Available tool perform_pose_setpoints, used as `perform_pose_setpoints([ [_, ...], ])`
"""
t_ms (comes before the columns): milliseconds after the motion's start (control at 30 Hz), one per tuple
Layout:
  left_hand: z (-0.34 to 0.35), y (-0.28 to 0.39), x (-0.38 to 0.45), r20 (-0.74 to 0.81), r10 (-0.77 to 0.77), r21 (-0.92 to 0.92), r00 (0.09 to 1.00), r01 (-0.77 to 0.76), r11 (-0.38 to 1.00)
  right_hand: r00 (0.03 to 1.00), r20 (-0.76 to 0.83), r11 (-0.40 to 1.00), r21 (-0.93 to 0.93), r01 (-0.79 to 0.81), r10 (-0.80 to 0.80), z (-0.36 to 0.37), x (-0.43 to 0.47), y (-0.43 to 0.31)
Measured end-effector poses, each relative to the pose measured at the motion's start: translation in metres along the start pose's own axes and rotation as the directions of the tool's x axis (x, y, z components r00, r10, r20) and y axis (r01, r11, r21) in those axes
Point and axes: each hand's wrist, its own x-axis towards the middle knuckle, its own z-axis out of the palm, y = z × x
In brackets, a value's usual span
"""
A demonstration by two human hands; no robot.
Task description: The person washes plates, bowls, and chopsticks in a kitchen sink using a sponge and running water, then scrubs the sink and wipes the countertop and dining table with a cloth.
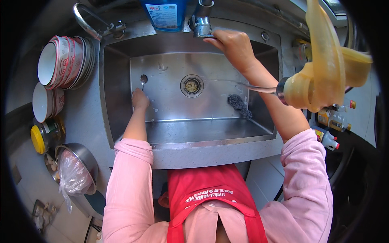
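My left hand (140, 99) is low in the left side of the stainless steel sink (200, 129), fingers closed around the handle of a metal spoon (143, 79). The spoon's bowl points away from me. At the back rim my right hand (234, 47) grips the lever of a chrome faucet (202, 25), thumb underneath. Food scraps fill the drain strainer (191, 86) in the sink floor. A grey scouring pad (239, 105) lies near the right wall, below my right forearm.
A yellowish, hose-like loop (326, 66) hangs close to the camera. Stacked bowls (60, 62), a yellow-lidded jar (48, 135) and a metal bowl with a plastic bag (77, 170) stand left. A blue bottle (165, 15) stands behind the sink; several bottles (332, 118) stand right.
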Motion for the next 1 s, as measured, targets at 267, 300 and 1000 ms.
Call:
perform_pose_setpoints([
  [267, 0.03, 0.003, -0.005, 0.042, 0.234, -0.002, 0.971, -0.234, 0.972, 0.912, -0.195, 0.907, 0.3, -0.294, 0.36, -0.037, -0.024, -0.029],
  [300, 0.026, 0.019, -0.014, 0.074, 0.319, -0.049, 0.945, -0.316, 0.947, 0.84, -0.226, 0.838, 0.384, -0.389, 0.494, -0.034, -0.043, -0.025],
  [1000, -0.061, 0.22, -0.163, 0.057, 0.367, -0.912, 0.928, -0.102, 0.398, 0.605, 0.301, -0.165, 0.948, -0.271, 0.737, 0.095, -0.121, -0.062],
])
